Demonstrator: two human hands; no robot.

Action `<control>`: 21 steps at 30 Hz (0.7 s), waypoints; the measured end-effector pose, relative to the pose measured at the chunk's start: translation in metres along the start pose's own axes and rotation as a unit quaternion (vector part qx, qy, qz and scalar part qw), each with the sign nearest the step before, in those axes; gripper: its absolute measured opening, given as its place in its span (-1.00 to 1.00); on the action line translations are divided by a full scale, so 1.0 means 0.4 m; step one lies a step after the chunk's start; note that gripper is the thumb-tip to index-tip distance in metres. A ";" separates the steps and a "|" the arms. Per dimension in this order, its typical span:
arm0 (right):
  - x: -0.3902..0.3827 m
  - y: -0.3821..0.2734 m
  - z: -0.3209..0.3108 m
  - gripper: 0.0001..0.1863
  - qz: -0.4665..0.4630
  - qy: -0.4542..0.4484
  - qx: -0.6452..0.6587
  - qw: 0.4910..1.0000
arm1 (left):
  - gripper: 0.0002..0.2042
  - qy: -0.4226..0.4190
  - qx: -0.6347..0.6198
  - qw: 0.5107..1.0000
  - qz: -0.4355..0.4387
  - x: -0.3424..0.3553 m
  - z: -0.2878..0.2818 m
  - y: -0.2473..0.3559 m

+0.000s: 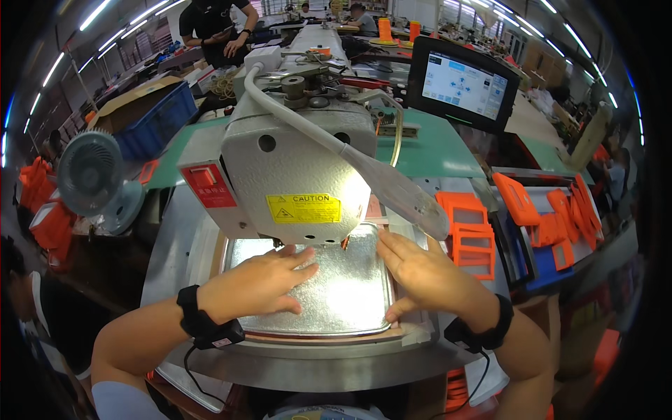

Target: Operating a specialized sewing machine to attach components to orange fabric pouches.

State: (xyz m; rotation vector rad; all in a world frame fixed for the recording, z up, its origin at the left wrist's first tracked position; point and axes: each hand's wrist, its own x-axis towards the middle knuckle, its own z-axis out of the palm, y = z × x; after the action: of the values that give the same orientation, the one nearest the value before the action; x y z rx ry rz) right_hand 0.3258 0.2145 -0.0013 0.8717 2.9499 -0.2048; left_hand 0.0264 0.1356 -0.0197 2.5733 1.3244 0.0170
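A shiny metal plate lies flat under the grey head of an industrial sewing machine, inside a pinkish-brown frame. My left hand rests on the plate's left part, fingers spread, holding nothing. Along the plate's right edge lies my right hand, its fingers stretched forward and its thumb apart near the lower right corner. Light from a lamp on a bent grey arm glares off the plate. The machine head covers the plate's far left edge. A black band with a small box sits on each wrist.
Stacked orange frame-shaped pieces lie to the right, with more orange pieces beyond. A touchscreen stands behind at the right. On the left are a fan and a blue bin. Another person stands at the back.
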 end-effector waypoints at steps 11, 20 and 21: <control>-0.005 0.025 0.028 0.22 -0.010 0.044 0.065 0.997 | 0.12 -0.177 -0.014 0.982 -0.063 0.037 -0.061 0.075; -0.006 0.049 0.037 0.28 -0.025 0.038 0.133 0.990 | 0.15 -0.160 -0.070 0.980 -0.093 0.021 -0.032 0.065; -0.008 0.055 0.040 0.27 -0.025 0.039 0.138 0.989 | 0.15 -0.155 -0.075 0.980 -0.098 0.022 -0.033 0.067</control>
State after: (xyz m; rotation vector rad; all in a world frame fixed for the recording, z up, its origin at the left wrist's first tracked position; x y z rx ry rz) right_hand 0.3408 0.2285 -0.0192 0.8493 3.0662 -0.6086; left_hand 0.0513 0.1307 -0.0019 2.2028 1.3874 -0.2958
